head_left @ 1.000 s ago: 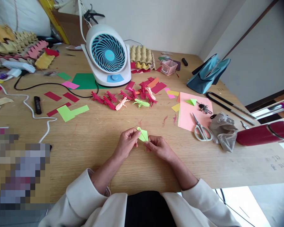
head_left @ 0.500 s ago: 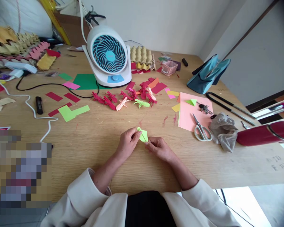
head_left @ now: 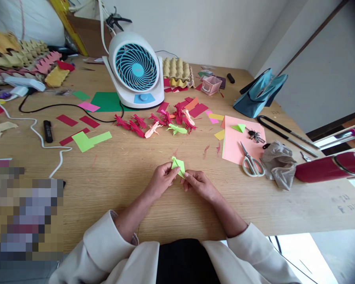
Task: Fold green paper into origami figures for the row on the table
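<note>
A small piece of folded light-green paper point(head_left: 178, 164) is held just above the table between my two hands. My left hand point(head_left: 162, 178) pinches its left side, with the thumb across the front. At the lower right corner, my right hand point(head_left: 199, 184) grips the paper between thumb and fingers. The fingers behind the paper are partly hidden. Beyond the hands lies a group of folded paper figures: several red ones point(head_left: 137, 128), a pale pink one point(head_left: 152, 129) and a light-green one point(head_left: 177, 129).
A white fan point(head_left: 136, 71) stands behind the figures. To the right, scissors point(head_left: 251, 161) and keys point(head_left: 256, 136) lie on pink paper point(head_left: 232, 146), near a crumpled cloth point(head_left: 279, 163) and a red bottle point(head_left: 328, 167). Green paper scraps point(head_left: 84, 142) and a black marker point(head_left: 48, 131) lie left.
My left thumb has slid down and right across the green paper. My right thumb now presses higher on its corner, and the paper has turned slightly.
</note>
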Available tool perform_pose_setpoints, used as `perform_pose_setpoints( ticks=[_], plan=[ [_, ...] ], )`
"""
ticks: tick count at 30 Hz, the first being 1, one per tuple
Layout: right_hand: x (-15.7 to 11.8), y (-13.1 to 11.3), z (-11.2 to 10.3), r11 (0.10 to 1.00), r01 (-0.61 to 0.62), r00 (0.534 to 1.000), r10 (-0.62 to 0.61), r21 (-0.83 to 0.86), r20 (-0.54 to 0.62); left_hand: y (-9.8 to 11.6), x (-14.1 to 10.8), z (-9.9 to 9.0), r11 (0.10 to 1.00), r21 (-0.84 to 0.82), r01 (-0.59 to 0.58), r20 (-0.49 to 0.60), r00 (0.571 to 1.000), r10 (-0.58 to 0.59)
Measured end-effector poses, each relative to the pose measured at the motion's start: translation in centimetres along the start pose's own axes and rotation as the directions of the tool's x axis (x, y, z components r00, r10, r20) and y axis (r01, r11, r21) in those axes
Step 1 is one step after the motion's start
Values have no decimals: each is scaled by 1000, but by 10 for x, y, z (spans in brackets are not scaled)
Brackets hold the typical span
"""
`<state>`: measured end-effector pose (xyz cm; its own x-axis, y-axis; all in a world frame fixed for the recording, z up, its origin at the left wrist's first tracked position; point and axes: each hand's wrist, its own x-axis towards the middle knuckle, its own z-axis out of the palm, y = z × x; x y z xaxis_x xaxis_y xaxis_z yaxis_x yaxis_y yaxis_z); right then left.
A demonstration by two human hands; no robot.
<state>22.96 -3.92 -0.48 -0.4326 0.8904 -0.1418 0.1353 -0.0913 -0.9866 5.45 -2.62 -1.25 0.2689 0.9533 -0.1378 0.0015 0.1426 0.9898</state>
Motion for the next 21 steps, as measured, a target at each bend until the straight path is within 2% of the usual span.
perform_pose_setpoints(
  ticks=[3,10,16,21],
  plan=[
    [0,-2,-1,1000,4,1000,-4,29,-4,-1,0,0,1000,5,9,2,1000,-9],
    [0,-3,0,998,46,999,-47,-36,-23,4,-1,1,982,185,-23,-10,1000,25],
    [1,-1,0,999,36,998,-37,-13,-44,7,-3,-1,997,78,-7,-1,1000,7],
    [1,-1,0,999,35,998,-35,-2,-46,9,-3,-3,992,118,-51,-6,999,52]
  ],
)
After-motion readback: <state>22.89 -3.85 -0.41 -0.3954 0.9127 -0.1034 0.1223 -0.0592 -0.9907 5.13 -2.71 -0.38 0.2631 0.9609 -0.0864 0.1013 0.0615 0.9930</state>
